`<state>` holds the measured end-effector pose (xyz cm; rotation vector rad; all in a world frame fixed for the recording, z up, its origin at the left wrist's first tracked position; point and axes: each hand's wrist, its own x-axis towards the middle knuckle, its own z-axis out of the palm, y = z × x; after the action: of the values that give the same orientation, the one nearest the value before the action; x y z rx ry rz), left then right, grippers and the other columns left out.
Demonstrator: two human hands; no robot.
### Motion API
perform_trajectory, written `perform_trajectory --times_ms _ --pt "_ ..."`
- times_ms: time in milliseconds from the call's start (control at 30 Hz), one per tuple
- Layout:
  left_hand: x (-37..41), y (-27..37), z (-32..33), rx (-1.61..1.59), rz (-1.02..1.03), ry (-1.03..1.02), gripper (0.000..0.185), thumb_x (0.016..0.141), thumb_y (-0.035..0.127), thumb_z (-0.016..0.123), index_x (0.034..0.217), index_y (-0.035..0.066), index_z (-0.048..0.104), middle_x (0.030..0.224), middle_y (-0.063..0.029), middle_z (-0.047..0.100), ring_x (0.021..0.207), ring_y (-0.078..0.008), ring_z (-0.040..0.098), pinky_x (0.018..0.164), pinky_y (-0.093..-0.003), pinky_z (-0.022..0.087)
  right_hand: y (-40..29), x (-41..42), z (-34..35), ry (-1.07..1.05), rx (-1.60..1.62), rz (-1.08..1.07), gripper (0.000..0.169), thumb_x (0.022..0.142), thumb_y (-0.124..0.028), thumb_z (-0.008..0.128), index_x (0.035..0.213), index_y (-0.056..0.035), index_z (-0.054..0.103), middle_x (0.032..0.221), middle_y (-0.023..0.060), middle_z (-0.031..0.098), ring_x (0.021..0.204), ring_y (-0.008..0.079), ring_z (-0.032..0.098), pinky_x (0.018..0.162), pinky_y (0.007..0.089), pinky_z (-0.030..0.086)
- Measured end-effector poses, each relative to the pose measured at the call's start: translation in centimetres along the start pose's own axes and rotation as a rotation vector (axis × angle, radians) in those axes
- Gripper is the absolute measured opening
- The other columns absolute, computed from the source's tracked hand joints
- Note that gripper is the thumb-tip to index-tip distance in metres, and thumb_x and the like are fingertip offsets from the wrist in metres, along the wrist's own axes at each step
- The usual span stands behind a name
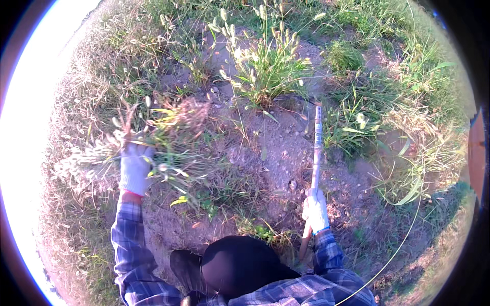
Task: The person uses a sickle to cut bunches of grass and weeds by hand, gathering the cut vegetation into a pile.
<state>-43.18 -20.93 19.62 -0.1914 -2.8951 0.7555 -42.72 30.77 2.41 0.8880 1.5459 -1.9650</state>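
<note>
My left hand (134,162), in a white knit glove with a red cuff edge, grips a bundle of cut grass (180,162) with pale seed heads, out to the left; bundle and hand are slightly blurred. My right hand (316,210), in a white glove with a blue cuff edge, is closed round the long handle (317,153) of a sickle-like tool. Its thin dark blade (293,98) points left from the handle's far end, at the base of a standing clump of foxtail grass (268,72). Part of the blade is hidden by the grass.
Bare, pebbly soil (273,134) lies between my hands. Low grass (346,57) and dry, flattened stalks (413,122) stand to the right, with more dry grass (103,76) at the left. A long thin stem (398,246) arcs across the lower right. My dark-clothed knee (241,264) is at the bottom.
</note>
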Motion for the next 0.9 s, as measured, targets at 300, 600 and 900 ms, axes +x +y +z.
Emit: perform_trajectory --times_ms 300,600,900 --pt "20.7 22.8 4.9 -0.428 0.449 -0.094 0.028 0.094 0.018 0.052 0.119 0.015 0.064 0.118 -0.0097 0.060 0.096 -0.0292 0.066 0.079 -0.0435 0.052 2.4 6.4 4.8 0.019 -0.380 -0.086 0.036 0.099 -0.044 0.054 0.111 -0.0095 0.053 0.061 0.0007 0.056 0.046 0.0144 0.054 0.040 0.0310 0.045" --pt "26.5 26.1 5.8 -0.128 0.477 -0.144 0.082 0.091 0.003 0.049 0.158 0.035 0.014 0.165 -0.0063 0.014 0.081 -0.0214 0.070 0.071 -0.0381 0.052 1.4 5.6 5.8 -0.073 -0.402 0.057 0.033 0.099 -0.031 0.059 0.115 -0.0070 0.044 0.061 0.0022 0.051 0.042 0.0160 0.051 0.037 0.0327 0.044" --pt "30.4 26.7 11.7 -0.244 0.225 -0.261 0.074 0.093 0.002 0.045 0.153 0.042 0.028 0.164 -0.0018 0.020 0.110 -0.0309 0.065 0.090 -0.0414 0.050 1.9 4.3 5.4 -0.176 -0.345 -0.037 0.022 0.102 -0.037 0.053 0.101 -0.0151 0.053 0.058 -0.0040 0.046 0.041 0.0115 0.045 0.037 0.0307 0.040"
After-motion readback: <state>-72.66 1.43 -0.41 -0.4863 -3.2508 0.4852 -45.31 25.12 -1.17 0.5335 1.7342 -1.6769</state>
